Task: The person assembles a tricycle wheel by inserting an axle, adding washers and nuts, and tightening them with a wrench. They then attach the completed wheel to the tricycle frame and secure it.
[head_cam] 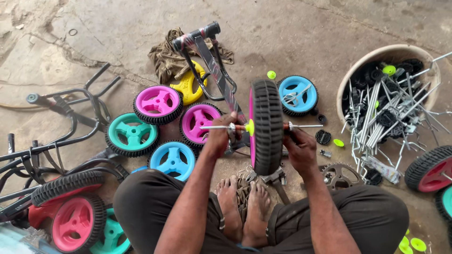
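**Wheel held upright on its axle, a hand at each end**

The person squats on the concrete floor (pixel 292 28), bare feet together. Between the knees stands a black-tyred wheel (pixel 266 126) with a pink hub, upright and edge-on to me. A thin metal axle (pixel 221 127) runs through it. The left hand (pixel 220 136) is closed around the axle on the left of the wheel, beside a yellow-green cap (pixel 250 127). The right hand (pixel 297 141) grips the axle end on the other side. Loose wheels (pixel 157 104) in pink, teal and blue lie just beyond, near a frame (pixel 213 70). A tub (pixel 358 70) of rods stands well to the right.
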